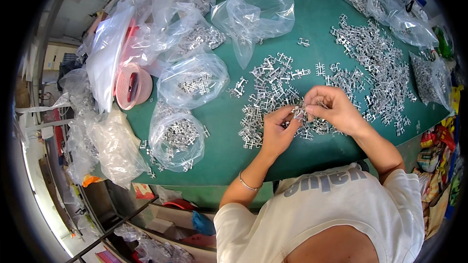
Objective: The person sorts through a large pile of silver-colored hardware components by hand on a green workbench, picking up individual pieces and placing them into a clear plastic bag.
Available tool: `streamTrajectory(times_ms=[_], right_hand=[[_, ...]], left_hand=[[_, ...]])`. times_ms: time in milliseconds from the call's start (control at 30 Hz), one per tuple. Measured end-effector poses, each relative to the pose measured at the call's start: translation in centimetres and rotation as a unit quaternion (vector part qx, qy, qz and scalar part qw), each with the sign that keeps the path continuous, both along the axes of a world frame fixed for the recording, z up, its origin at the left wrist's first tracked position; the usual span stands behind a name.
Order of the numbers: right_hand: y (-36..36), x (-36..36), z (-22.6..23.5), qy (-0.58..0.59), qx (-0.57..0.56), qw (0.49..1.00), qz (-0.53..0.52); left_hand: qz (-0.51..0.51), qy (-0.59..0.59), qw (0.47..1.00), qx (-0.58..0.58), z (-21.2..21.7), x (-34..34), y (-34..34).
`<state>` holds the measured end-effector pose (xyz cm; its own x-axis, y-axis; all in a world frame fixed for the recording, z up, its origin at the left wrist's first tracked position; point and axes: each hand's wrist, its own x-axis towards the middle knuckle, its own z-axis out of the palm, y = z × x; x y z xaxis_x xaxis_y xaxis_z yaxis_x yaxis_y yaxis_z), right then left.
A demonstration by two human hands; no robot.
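Observation:
Over the green table (pixel 222 158) my left hand (pixel 279 130) is closed, with a small silver metal piece (pixel 298 112) at its thumb and fingertips. Thumb and fingers of my right hand (pixel 336 110) pinch together at the same piece from the other side. More metal may sit inside the left palm, but fingers partly cover it. Just beyond and left of my hands spreads a loose heap of silver metal pieces (pixel 265 85) with short prongs. A larger heap of similar pieces (pixel 385 65) lies farther right.
Open clear bags of metal pieces (pixel 176 158) (pixel 168 80) stand at left, near a pink basket (pixel 145 95) holding a red-handled tool. A crumpled clear bag (pixel 263 14) lies at the back. Filled bags (pixel 431 80) line the right edge.

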<state>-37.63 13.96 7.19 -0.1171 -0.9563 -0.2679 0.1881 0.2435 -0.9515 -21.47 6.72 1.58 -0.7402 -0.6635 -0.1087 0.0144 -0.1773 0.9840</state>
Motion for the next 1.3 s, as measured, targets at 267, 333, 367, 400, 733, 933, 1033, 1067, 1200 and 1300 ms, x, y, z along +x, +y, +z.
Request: streamTrajectory(times_ms=[267,333,367,400,733,933,1033,1067,1200,1300], right_hand=[[0.2,1.2,-0.2,0.094,-0.054,0.993,-0.043],[0.3,1.5,-0.6,0.13,-0.063,0.987,-0.063],[0.4,1.4,-1.0,0.129,-0.058,0.988,-0.063],[0.5,1.4,-1.3,0.128,-0.052,0.988,-0.063],[0.0,-0.2,-2.4,0.106,-0.03,0.993,-0.032],[0.2,0.2,-2.9,-0.02,-0.02,1.0,-0.002],[0.3,0.5,-2.4,-0.056,-0.012,0.998,-0.004],[0.5,0.4,-2.9,-0.164,-0.004,0.986,0.005],[0.9,0.9,-4.1,-0.293,0.009,0.956,-0.009],[0.8,1.0,-3.6,-0.137,-0.018,0.99,-0.033]], left_hand=[[0.096,0.022,0.995,0.036,1.2,-0.7,0.2],[0.147,0.035,0.986,0.072,0.6,-0.9,0.1],[0.127,0.058,0.986,0.094,0.4,-0.8,-0.1],[0.115,0.061,0.984,0.124,0.4,-0.7,-0.2],[0.023,0.13,0.957,0.257,-0.5,-0.1,-1.1],[0.03,0.112,0.961,0.251,0.6,-0.5,-1.1],[0.029,0.106,0.969,0.22,0.1,-0.1,-1.1],[0.018,0.112,0.97,0.213,0.0,-0.1,-1.1],[-0.001,0.097,0.969,0.227,0.2,0.0,-1.1],[0.02,0.108,0.96,0.256,0.3,-0.1,-1.2]])
